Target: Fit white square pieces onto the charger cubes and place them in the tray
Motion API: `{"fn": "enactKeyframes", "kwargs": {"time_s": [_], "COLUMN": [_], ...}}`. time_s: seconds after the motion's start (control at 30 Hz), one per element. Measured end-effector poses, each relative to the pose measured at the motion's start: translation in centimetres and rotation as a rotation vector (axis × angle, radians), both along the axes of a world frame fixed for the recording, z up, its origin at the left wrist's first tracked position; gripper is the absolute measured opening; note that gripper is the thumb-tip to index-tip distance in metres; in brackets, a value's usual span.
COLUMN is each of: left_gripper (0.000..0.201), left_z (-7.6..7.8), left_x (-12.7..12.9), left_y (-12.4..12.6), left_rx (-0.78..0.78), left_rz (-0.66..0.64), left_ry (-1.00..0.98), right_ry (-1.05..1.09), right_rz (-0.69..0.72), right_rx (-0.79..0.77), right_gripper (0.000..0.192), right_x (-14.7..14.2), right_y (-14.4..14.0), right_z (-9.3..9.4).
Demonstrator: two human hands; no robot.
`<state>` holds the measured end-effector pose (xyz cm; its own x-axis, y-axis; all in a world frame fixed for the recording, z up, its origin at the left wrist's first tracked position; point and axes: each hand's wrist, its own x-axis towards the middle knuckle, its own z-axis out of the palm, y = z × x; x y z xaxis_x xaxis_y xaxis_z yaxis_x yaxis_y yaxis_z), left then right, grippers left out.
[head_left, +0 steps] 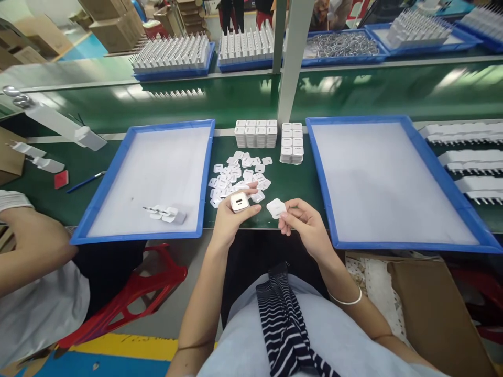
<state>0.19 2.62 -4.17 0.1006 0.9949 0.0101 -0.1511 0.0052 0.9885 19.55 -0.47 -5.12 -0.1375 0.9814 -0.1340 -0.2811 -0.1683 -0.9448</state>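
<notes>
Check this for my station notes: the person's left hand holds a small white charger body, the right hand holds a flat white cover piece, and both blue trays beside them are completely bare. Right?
Not quite. The head view shows the left blue plastic tray is not bare: a few small white parts lie near its front edge. Only the right blue plastic tray is bare. The left hand does hold the small white charger body, the right hand the flat white cover piece.

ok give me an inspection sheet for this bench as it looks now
surface: green bench, two blue trays
job's things: left hand holds a white charger body; right hand holds a white cap
clutter: loose caps, stacked caps, two pieces in the left tray
grippers: both hands closed on parts
cables: nothing seen
surroundings: a co-worker's arm at left, red stool, cardboard box
</notes>
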Motion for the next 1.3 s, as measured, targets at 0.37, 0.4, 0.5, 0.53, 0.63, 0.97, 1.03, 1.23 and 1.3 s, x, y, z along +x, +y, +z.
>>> {"fn": "enactKeyframes", "kwargs": {"time_s": [0.37, 0.4, 0.5, 0.53, 0.63, 0.97, 1.03, 1.23, 1.3], "left_gripper": [0.058, 0.057, 0.040, 0.033, 0.026, 0.045, 0.045, 0.055, 0.051], "left_z": [0.1, 0.0, -0.6, -0.8, -1.0, 0.7, 1.3, 2.3, 2.2], "left_x": [2.0, 1.8, 1.0, 0.6, -0.4, -0.3, -0.4, -0.9, -1.0], "left_y": [-1.9, -1.8, 0.0, 0.9, 4.1, 6.6, 6.5, 6.8, 6.6], "left_rx": [-0.178, -0.148, -0.001, 0.038, 0.031, 0.021, 0.064, 0.116, 0.167], "left_rz": [-0.170, -0.134, 0.009, 0.032, -0.046, -0.334, -0.432, -0.500, -0.464], "left_ry": [-0.047, -0.040, 0.145, 0.255, 0.679, 1.098, 1.155, 1.040, 0.826], "right_ry": [-0.205, -0.218, -0.252, -0.260, -0.286, -0.521, -0.617, -0.767, -0.691], "right_rz": [-0.098, -0.114, -0.135, -0.131, -0.114, -0.077, -0.084, -0.076, -0.028], "right_rx": [0.067, 0.063, 0.042, 0.038, 0.030, 0.026, 0.012, 0.003, 0.035], "right_gripper": [0.021, 0.022, 0.026, 0.027, 0.028, 0.021, 0.016, 0.054, 0.050], "right_x": [0.8, 0.9, 1.1, 1.1, 1.2, 0.8, 0.5, 0.0, 0.4], "right_y": [0.9, 1.1, 2.0, 2.2, 2.8, 2.8, 2.9, 3.2, 3.2], "right_z": [0.1, -0.1, -0.7, -1.0, -1.8, -3.3, -3.0, -2.0, -1.5]}}
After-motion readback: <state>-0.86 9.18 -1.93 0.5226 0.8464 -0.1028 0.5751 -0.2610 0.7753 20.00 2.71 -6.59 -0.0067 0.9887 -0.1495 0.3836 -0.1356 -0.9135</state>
